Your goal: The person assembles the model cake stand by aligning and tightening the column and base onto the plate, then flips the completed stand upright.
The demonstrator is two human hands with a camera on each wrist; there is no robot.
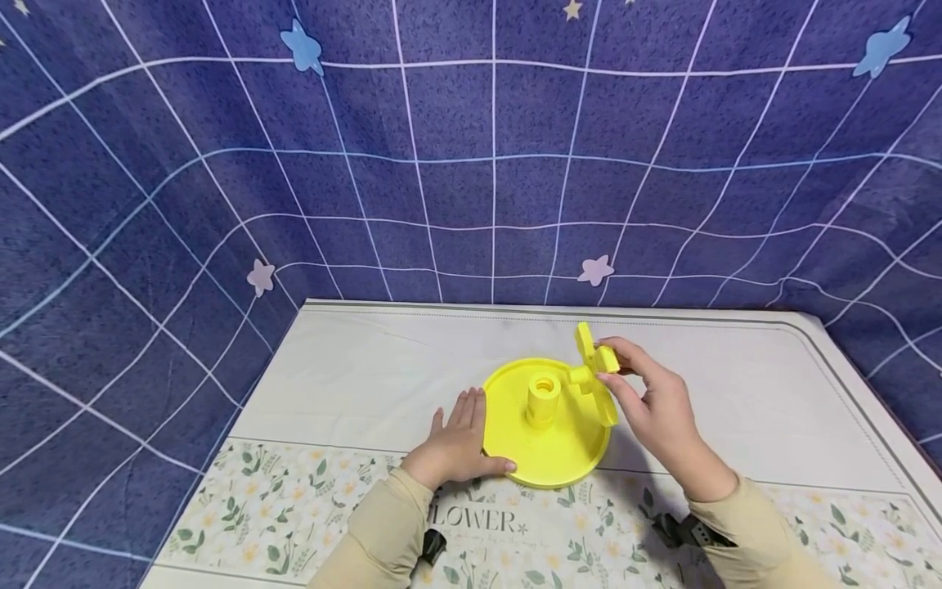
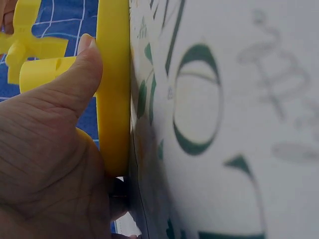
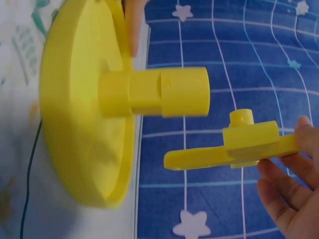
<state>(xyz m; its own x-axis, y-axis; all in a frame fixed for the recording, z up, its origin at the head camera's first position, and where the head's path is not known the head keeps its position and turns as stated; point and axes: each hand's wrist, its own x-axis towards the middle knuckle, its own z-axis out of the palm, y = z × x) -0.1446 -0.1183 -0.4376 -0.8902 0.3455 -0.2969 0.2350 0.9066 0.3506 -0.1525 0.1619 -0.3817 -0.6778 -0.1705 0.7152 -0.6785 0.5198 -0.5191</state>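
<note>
Currently, right hand (image 1: 660, 413) pinches bladed piece (image 3: 244, 138) right of upright post (image 1: 543, 406), stub (image 3: 241, 117) crosswise to it; left hand (image 1: 458, 450), fingers (image 1: 467, 411) straight, touches round base (image 1: 515, 446).

A socketed post (image 1: 542, 405) blocks the middle of a round yellow tray (image 1: 517, 438), while the left hand (image 1: 456, 450) bars its left rim. Opposite, the right hand (image 1: 655, 405) and a winged yellow piece (image 3: 250, 137) crowd the way, a small gap separating piece from post; open tabletop (image 1: 441, 343) stretches behind.
</note>
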